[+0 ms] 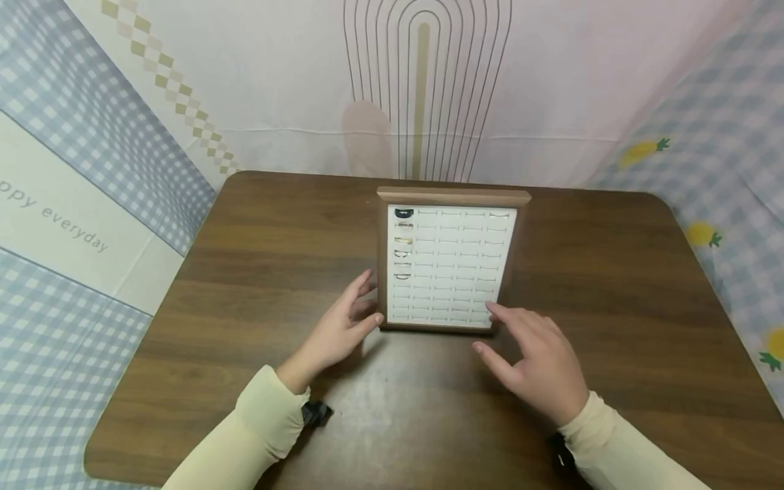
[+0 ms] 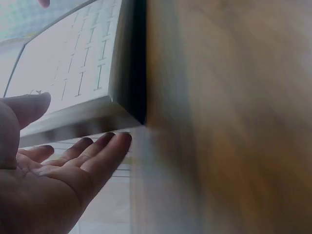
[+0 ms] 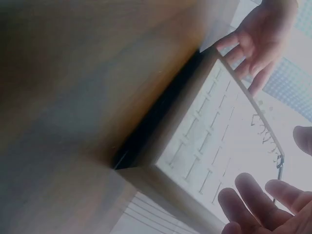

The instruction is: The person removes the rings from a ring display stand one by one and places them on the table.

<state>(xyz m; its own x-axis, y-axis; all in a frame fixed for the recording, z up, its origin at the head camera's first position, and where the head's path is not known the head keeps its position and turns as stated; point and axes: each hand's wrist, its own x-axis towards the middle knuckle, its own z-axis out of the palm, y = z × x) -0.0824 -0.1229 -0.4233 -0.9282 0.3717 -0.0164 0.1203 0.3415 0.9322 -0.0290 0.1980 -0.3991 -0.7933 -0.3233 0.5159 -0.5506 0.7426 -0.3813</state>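
A ring display box (image 1: 454,197) with a brown wood frame stands upright on the table, leaning back a little. Its white slotted pad (image 1: 450,272) carries several rings (image 1: 402,253) in the left column, a dark one at the top. At the lower left edge is my left hand (image 1: 333,333), its thumb apart from the fingers; in the left wrist view the fingers (image 2: 105,161) extend along the frame's side. My right hand (image 1: 539,354) hovers by the lower right corner, index fingertip overlapping the pad's edge, thumb spread and holding nothing.
The brown wooden table (image 1: 275,238) has rounded corners. Behind it hangs a pale cloth (image 1: 275,82) with arch lines, and blue checked cloth (image 1: 735,102) covers the sides. Dark straps with wrist cameras show at both cuffs.
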